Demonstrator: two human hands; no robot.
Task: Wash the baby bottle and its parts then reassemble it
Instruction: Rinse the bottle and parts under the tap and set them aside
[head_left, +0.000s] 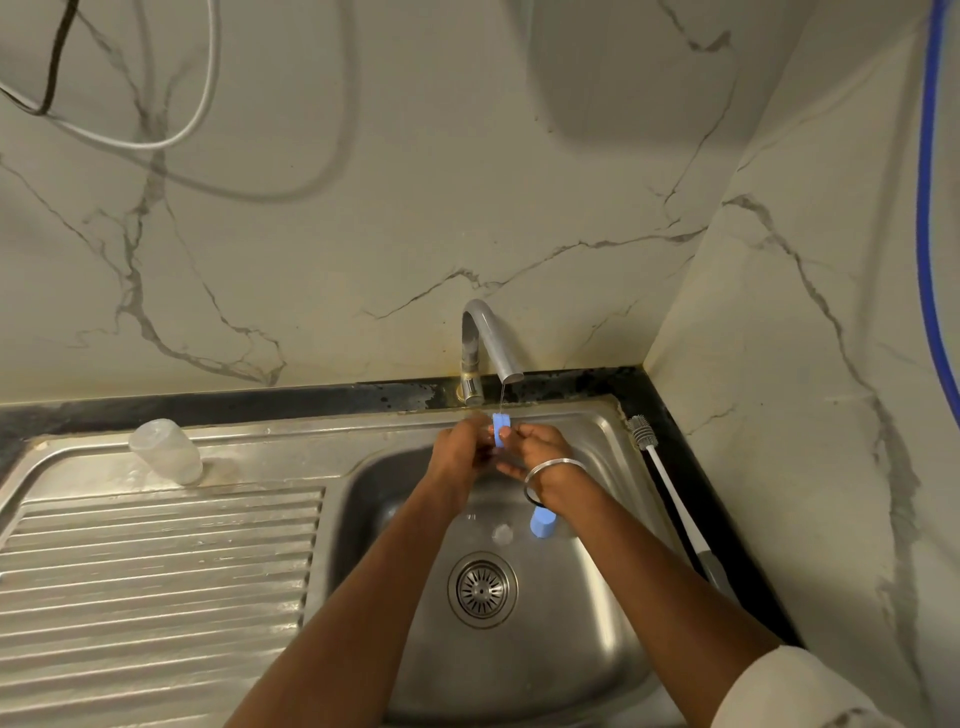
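Both hands meet under the tap (491, 343), where a thin stream of water runs. My left hand (460, 449) and my right hand (537, 452) together pinch a small blue bottle part (501, 430), likely the collar ring, held upright in the stream. A second blue part (542, 522), cap-shaped, lies in the sink basin (597, 623) just below my right wrist. The clear bottle body (165, 451) stands upside down on the steel drainboard at the left. A white bottle brush (670, 493) lies along the sink's right rim.
The ribbed drainboard (156, 582) spreads to the left of the basin. The drain strainer (482, 588) sits in the basin's middle. Marble walls close off the back and right. Cables hang at the upper left, and a blue hose (927, 208) runs down the right wall.
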